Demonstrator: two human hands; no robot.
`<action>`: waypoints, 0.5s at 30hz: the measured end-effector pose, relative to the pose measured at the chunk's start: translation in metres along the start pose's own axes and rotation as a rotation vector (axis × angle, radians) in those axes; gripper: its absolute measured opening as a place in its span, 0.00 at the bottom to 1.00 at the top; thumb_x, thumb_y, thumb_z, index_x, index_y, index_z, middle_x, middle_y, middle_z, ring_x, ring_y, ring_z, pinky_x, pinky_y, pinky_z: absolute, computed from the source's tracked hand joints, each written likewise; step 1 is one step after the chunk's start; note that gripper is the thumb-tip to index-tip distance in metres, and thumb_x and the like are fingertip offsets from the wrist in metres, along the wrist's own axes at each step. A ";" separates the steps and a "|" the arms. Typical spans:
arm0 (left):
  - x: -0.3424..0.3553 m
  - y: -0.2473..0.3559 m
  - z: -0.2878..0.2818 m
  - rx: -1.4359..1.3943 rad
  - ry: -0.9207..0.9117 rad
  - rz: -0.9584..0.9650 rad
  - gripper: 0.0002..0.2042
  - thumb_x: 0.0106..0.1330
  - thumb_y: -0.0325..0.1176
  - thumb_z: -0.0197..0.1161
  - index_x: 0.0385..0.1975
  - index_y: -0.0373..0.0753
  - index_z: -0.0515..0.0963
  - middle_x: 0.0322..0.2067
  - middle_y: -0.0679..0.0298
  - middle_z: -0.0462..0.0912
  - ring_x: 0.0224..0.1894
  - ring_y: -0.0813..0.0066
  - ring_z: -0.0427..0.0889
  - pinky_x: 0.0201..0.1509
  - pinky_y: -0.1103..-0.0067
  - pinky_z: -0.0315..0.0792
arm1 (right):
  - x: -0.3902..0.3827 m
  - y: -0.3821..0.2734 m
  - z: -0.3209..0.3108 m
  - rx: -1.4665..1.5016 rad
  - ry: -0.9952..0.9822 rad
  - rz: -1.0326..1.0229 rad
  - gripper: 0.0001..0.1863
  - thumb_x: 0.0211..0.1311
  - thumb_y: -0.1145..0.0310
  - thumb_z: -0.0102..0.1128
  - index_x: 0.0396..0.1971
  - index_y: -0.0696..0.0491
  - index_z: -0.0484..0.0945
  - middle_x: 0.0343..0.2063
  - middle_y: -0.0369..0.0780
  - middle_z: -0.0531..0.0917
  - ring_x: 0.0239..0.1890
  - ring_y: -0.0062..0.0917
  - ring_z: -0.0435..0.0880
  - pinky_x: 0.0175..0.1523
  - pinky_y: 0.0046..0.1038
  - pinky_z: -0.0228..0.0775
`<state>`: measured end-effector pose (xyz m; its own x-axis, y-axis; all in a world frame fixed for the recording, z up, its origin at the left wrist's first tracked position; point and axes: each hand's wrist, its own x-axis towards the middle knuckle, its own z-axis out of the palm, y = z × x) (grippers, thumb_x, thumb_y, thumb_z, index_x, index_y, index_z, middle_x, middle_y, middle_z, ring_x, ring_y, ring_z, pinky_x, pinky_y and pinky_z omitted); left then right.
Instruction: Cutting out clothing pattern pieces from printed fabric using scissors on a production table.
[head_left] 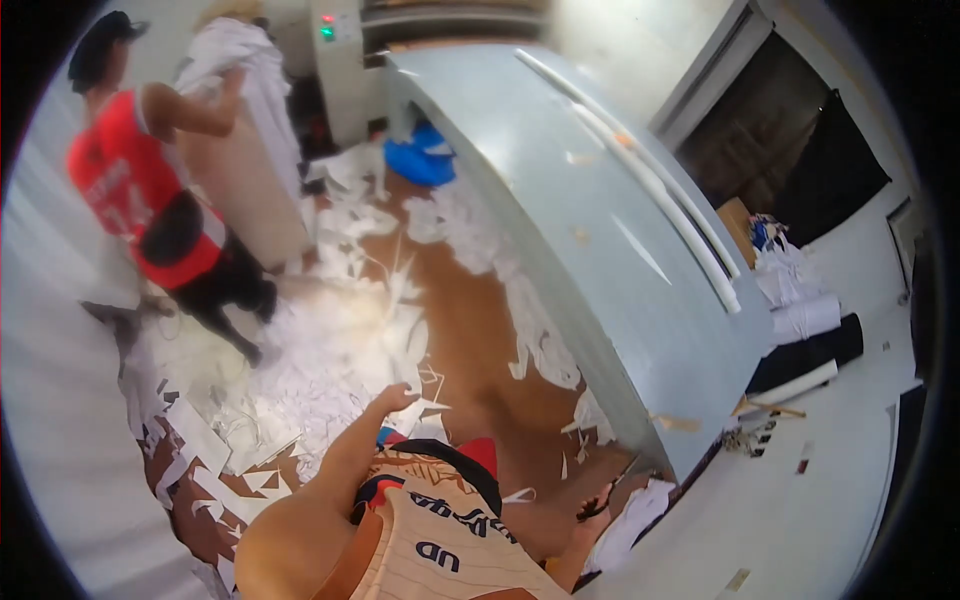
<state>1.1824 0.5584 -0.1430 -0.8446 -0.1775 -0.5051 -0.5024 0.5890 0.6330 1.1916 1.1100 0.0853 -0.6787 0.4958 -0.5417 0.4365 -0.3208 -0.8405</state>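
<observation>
My left hand (pixel 402 397) is held out over the littered floor, its fingers curled. A pointed white scrap (pixel 432 404) shows right beside the fingertips; whether they pinch it I cannot make out. Low on the right, my right hand (pixel 596 508) grips the dark handles of a pair of scissors (pixel 590 508), the blades pointing up toward the near corner of the big table. Just to the right of that hand lies a bunched white cloth (pixel 638 520).
A long grey table (pixel 600 260) bears white tubes (pixel 655 185). White scraps (pixel 340 340) cover much of the brown floor (pixel 460 330). At the far left a person in a red top (pixel 150 190) handles white cloth (pixel 240 80). A blue bag (pixel 415 160) lies beneath the table's far end.
</observation>
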 end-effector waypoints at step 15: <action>0.157 0.093 -0.038 -0.068 -0.075 -0.534 0.39 0.62 0.70 0.56 0.49 0.34 0.84 0.54 0.46 0.83 0.58 0.45 0.80 0.65 0.62 0.71 | 0.390 -0.126 0.291 -0.560 -0.343 -0.226 0.20 0.65 0.58 0.69 0.28 0.61 0.77 0.23 0.36 0.79 0.24 0.20 0.72 0.31 0.25 0.64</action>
<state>0.9958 0.5552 -0.1416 -0.4541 -0.3802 -0.8058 -0.8712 0.3790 0.3121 0.6998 1.1086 -0.0196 -0.8969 0.1890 -0.3998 0.4390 0.2710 -0.8566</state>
